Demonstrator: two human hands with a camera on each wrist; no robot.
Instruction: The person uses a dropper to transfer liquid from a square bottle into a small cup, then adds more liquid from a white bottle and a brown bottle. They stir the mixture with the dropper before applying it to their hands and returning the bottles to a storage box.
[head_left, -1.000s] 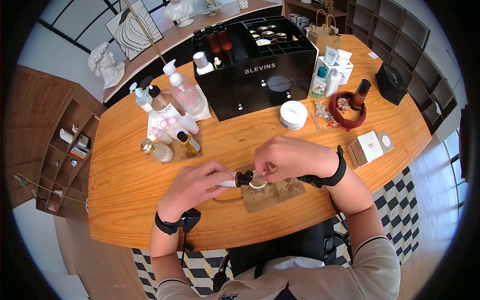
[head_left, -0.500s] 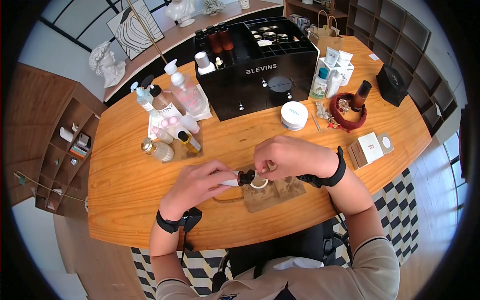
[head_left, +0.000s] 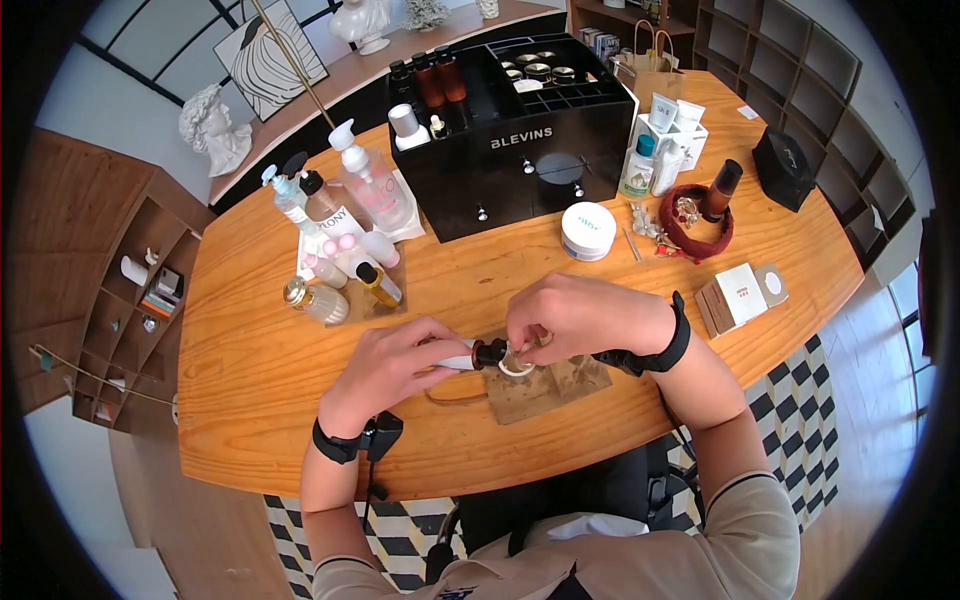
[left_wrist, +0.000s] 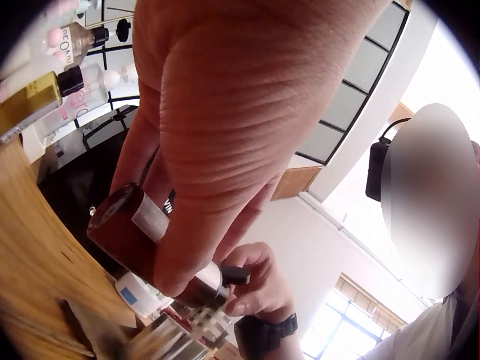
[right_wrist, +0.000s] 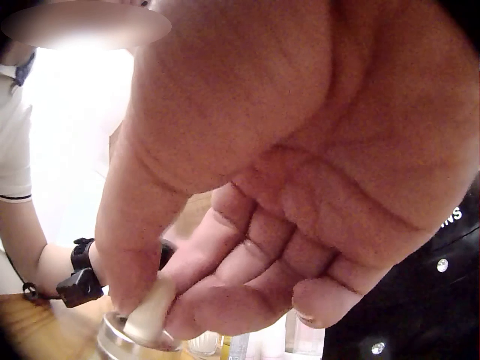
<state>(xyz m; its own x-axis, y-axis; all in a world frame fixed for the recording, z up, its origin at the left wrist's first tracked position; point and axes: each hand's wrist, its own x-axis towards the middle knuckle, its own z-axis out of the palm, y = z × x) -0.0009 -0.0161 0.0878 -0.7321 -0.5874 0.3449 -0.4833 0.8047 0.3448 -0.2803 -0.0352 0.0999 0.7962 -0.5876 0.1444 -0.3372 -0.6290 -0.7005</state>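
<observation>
My left hand [head_left: 395, 365] grips a brown bottle [left_wrist: 124, 229] with a white label, laid on its side so that its dark neck end [head_left: 489, 355] points toward my right hand. In the right wrist view my right hand [head_left: 560, 318] pinches a small cream-coloured piece [right_wrist: 152, 311] between thumb and forefinger; its kind cannot be told. Just below that pinch sits a clear glass vessel [right_wrist: 120, 343], partly hidden by the fingers. A pale ring [head_left: 517, 371] shows beneath the right fingertips in the head view. Under both, a stained brown paper bag [head_left: 545, 395] lies flat.
Ahead stands a black cosmetics case [head_left: 510, 165]. Pump bottles [head_left: 370, 185] and small bottles [head_left: 378, 285] crowd the left. A white jar [head_left: 588, 231], a red ring-shaped holder [head_left: 695, 245] and a white box [head_left: 738, 300] sit to the right.
Both hands keep almost the same place and hold. The bottle's dark end shifts only slightly beside the right fingertips.
</observation>
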